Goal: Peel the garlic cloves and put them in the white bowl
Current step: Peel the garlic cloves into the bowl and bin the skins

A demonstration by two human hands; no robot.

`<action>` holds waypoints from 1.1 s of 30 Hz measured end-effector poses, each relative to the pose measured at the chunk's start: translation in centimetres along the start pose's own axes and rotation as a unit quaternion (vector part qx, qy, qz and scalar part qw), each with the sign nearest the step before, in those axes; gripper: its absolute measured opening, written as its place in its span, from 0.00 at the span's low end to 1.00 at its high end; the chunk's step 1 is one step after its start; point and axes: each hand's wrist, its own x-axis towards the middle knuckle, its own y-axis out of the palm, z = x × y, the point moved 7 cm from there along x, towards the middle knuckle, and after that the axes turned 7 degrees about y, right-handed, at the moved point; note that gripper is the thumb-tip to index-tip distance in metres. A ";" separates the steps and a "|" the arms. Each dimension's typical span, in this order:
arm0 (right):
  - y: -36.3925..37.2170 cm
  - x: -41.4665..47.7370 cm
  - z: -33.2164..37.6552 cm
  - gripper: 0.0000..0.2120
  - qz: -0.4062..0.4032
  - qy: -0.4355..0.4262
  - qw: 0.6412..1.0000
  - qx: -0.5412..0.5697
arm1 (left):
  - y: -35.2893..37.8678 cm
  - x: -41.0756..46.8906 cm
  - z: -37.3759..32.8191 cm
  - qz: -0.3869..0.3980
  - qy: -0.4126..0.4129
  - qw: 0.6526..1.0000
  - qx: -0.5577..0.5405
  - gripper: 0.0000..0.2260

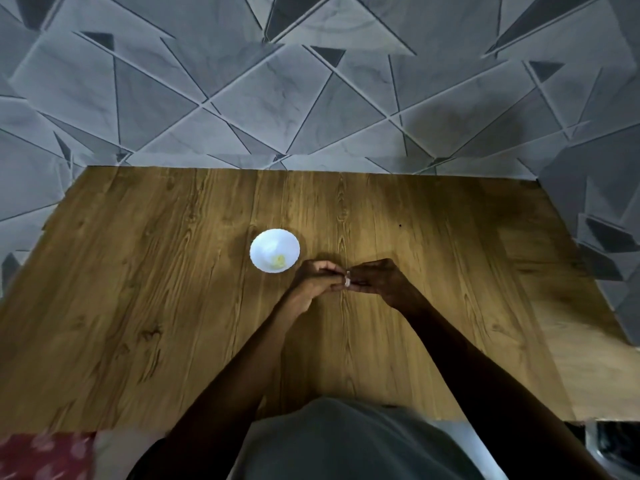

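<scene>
Wood-grain tabletop [173, 289], grey patterned wall [277, 98] behind it, and not much else going on, so the setup is pretty easy to read.

Both hands meet near the middle of the tabletop, just right of the white bowl [266, 242]. The left hand [313, 282] and right hand [377, 280] each have their fingertips curled in on the same small pale thing, which I take to be a garlic clove [348, 279]. It's tiny and a bit blurry, so I can't tell how much skin is on it. Pinching from both sides makes sense: my guess is one hand steadies the clove while the other picks at the papery skin. They look to be hovering low over the wood rather than resting on it, though I can't say for sure.

The bowl sits just left and slightly far of the hands, close enough that dropping a finished clove in is only a short reach for the left hand. There's a yellowish bit [278, 260] lying in the near side of the bowl, probably a peeled clove, so I'd judge the task is underway, not just starting. I don't see a pile of unpeeled cloves or loose skins anywhere on the tabletop, so no idea how many are left.

Down at the near edge there's a grey shirt [346, 445] and a red patterned cloth [45, 455] off to the near left, neither of them in the way.
</scene>
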 end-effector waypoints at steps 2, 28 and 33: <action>0.1 0.0 0.1 0.16 0.031 0.004 1.000 0.006 | -0.1 0.0 0.3 0.016 0.005 1.000 -0.010 0.10; 1.3 -2.0 -1.5 0.07 -0.135 -0.073 0.984 -0.094 | 0.9 -1.0 5.0 -0.067 -0.107 0.969 -0.213 0.08; 0.6 -1.9 -4.0 0.04 -0.191 0.006 0.982 -0.003 | 1.4 -1.9 5.2 -0.078 -0.121 0.972 -0.187 0.08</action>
